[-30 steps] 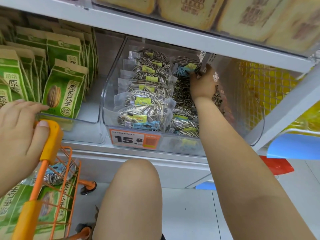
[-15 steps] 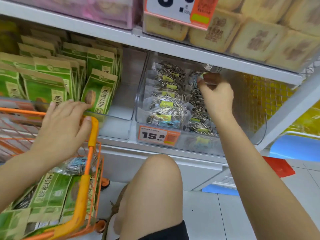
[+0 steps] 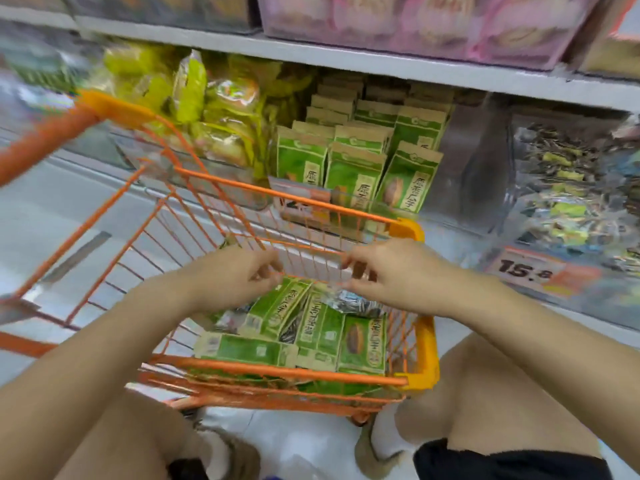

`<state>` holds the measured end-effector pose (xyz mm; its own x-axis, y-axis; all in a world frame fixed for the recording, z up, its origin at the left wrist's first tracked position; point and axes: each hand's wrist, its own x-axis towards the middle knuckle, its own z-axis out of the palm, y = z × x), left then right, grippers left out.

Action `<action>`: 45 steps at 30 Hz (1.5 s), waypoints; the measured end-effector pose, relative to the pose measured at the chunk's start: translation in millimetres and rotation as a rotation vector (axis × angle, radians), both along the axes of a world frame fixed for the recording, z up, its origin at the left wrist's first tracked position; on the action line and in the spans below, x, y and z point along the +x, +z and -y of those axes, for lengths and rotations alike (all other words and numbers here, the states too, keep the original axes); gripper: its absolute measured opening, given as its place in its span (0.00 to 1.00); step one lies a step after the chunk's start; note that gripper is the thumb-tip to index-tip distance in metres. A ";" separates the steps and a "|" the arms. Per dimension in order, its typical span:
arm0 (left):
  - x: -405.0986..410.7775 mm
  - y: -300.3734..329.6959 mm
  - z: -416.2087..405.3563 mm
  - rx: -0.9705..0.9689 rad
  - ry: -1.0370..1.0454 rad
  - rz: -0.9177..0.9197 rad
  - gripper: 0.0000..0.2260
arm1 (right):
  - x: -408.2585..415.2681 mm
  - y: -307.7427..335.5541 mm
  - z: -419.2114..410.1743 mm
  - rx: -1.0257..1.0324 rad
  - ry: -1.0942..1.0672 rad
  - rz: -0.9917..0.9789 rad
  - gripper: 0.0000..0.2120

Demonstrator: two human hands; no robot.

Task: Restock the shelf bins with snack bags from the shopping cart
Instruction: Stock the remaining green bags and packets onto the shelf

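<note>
Both hands reach into the orange cart (image 3: pixel 420 355). The left hand (image 3: pixel 239 275) hovers with loosely curled fingers, holding nothing that shows. The right hand (image 3: pixel 388 271) has its fingers bent down just above a clear seed bag (image 3: pixel 349 303); whether it pinches the bag I cannot tell through the blur. That bag lies on the green bags (image 3: pixel 360 339) stacked in the cart, directly under the right hand. The risk, I judge: the slick film slips from a light pinch, or snags the cart's wire on lifting. The seed bin (image 3: pixel 568 202) sits at far right.
</note>
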<state>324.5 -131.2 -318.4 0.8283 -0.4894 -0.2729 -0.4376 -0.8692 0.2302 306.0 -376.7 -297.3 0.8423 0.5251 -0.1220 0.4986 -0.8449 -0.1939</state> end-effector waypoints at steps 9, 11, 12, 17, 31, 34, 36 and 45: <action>1.5 -40.8 -49.6 0.275 0.209 -0.347 0.14 | 49.0 -76.5 -64.6 -0.797 0.188 -0.302 0.21; 2.4 -41.7 -46.3 0.220 0.205 -0.312 0.13 | 52.1 -85.9 -62.7 -0.800 0.152 -0.366 0.28; 2.5 -41.2 -46.3 0.209 0.205 -0.306 0.14 | 53.0 -88.5 -60.6 -0.808 0.130 -0.381 0.33; 2.4 -41.1 -50.6 0.293 0.258 -0.324 0.16 | 56.7 -100.8 -52.4 -0.923 0.117 -0.350 0.33; 13.3 -47.8 -58.3 0.277 0.366 -0.204 0.12 | 54.4 -99.3 -55.7 -0.731 0.081 -0.422 0.44; 18.0 -50.3 -55.2 0.194 0.397 -0.272 0.11 | 59.0 -93.6 -57.4 -0.564 0.107 -0.295 0.40; 18.6 -53.5 -54.7 0.127 0.408 -0.314 0.07 | 61.1 -89.9 -59.0 -0.471 0.147 -0.181 0.35; 11.1 -51.8 -44.9 0.232 0.393 -0.037 0.15 | 60.8 -79.5 -61.7 -0.268 0.202 -0.049 0.24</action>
